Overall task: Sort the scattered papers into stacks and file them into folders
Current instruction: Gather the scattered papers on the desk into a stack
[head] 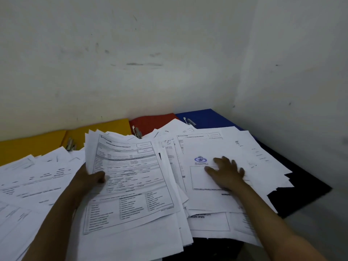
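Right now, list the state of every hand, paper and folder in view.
Left hand: grips a raised stack of printed forms.
Right hand: flat, pressing a white sheet with a blue emblem.
Yellow folder: lying open.
Red folder: mostly covered.
Blue folder: partly covered.

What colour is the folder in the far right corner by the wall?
Blue; the blue folder shows best in the head view, beside a red one.

Dim, flat light, no hard shadows. Print on the papers [131, 176] by the hands [226, 174] blurs. Wide-angle bending at the edges.
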